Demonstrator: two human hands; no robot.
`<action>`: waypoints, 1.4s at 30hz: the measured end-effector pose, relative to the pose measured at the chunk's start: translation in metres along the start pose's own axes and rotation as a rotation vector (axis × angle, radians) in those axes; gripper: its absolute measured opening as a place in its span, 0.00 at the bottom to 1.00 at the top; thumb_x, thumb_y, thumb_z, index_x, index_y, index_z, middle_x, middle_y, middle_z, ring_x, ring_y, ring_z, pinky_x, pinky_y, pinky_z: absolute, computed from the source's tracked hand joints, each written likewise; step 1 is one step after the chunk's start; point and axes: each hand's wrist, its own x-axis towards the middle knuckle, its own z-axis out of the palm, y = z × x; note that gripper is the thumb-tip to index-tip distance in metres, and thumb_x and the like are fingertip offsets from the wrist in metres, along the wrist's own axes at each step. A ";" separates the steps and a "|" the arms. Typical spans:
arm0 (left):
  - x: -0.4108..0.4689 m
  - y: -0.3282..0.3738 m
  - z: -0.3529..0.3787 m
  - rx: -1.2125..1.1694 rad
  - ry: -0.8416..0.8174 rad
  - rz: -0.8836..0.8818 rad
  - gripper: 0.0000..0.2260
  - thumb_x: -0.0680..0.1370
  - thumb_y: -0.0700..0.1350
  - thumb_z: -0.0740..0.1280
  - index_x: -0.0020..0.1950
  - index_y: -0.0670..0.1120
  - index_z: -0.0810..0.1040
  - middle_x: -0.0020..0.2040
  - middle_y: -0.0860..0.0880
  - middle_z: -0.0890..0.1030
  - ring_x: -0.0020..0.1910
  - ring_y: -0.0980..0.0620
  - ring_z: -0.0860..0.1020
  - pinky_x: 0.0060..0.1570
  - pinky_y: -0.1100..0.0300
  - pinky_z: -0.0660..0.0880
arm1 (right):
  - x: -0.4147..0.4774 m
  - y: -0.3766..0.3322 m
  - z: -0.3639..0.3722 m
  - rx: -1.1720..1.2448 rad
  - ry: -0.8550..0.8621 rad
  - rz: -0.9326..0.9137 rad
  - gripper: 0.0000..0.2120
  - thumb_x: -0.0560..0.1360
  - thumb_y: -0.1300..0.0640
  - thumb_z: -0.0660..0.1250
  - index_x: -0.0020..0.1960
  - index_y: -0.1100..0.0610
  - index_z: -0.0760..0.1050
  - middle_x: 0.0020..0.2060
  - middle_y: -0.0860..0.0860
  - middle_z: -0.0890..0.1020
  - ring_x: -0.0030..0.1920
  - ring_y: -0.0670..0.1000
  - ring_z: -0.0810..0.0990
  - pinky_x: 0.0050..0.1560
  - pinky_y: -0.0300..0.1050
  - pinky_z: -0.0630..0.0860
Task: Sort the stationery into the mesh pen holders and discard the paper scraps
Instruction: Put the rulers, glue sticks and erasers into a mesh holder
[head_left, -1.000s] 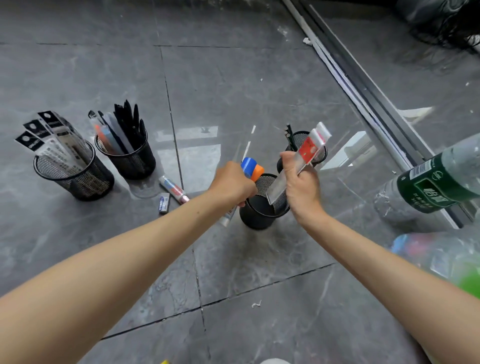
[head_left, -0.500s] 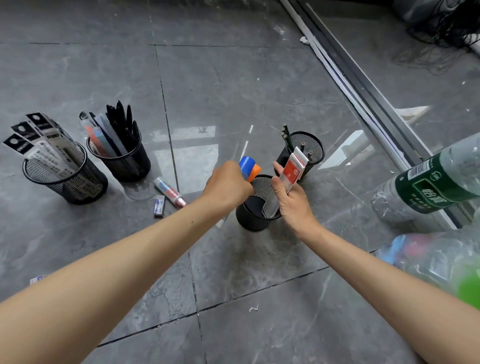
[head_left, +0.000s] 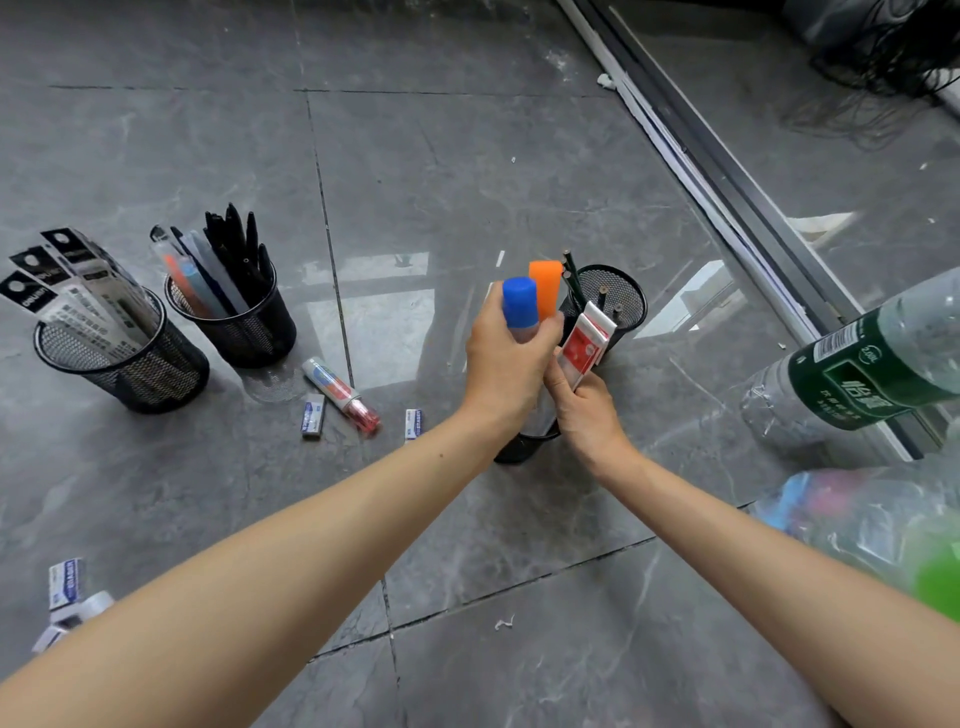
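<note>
- The fingers (head_left: 551, 326) of the left hand (head_left: 506, 364) are curled round two fat sticks held upright side by side, a blue-capped stick (head_left: 519, 306) and an orange-capped stick (head_left: 545, 288).
- The right hand (head_left: 587, 415) pinches a flat red-and-white packet (head_left: 589, 343) low down. The packet is tilted, and its lower end seems to be inside the black mesh holder (head_left: 519, 453) at the centre of the frame, which the hands mostly hide.
- The sticks look light, rigid and smooth. Two in one grip could slide against each other, so the barrels below the caps are the safer place to hold. A cap might pull off.
- The packet looks thin, glossy and bendy. It is probably best held by its long edges near the middle, because pushing from one end may buckle it against the mesh.
- Just behind stands a pencil holder (head_left: 615, 299).
- On the floor (head_left: 467, 166) left of centre lie a glue tube (head_left: 340, 392) and two small erasers (head_left: 313, 415).
- At the left of the frame stand a pen holder (head_left: 244, 332) and a holder of long packets (head_left: 130, 374).
- A paper scrap (head_left: 503, 622) lies at lower centre. It looks flimsy and likely needs a fingertip pinch.
</note>
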 end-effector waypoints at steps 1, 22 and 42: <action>-0.001 -0.006 0.000 0.060 -0.013 0.034 0.07 0.73 0.37 0.68 0.45 0.44 0.71 0.37 0.47 0.75 0.35 0.53 0.73 0.38 0.59 0.71 | 0.000 0.000 0.000 -0.007 0.017 0.002 0.11 0.80 0.51 0.60 0.56 0.51 0.79 0.50 0.47 0.82 0.53 0.43 0.79 0.53 0.37 0.74; -0.005 -0.013 -0.036 0.959 -0.216 0.292 0.12 0.75 0.52 0.68 0.53 0.46 0.74 0.49 0.50 0.66 0.44 0.47 0.72 0.40 0.57 0.69 | -0.012 -0.006 -0.003 -0.092 -0.010 -0.020 0.18 0.74 0.53 0.69 0.63 0.51 0.72 0.56 0.51 0.80 0.57 0.47 0.78 0.57 0.36 0.72; -0.003 -0.004 -0.037 0.782 -0.275 0.223 0.10 0.81 0.40 0.57 0.55 0.39 0.76 0.51 0.41 0.76 0.51 0.45 0.73 0.48 0.57 0.67 | -0.032 -0.005 -0.017 -0.042 0.192 0.190 0.17 0.65 0.59 0.55 0.50 0.57 0.78 0.34 0.48 0.76 0.37 0.49 0.77 0.36 0.43 0.71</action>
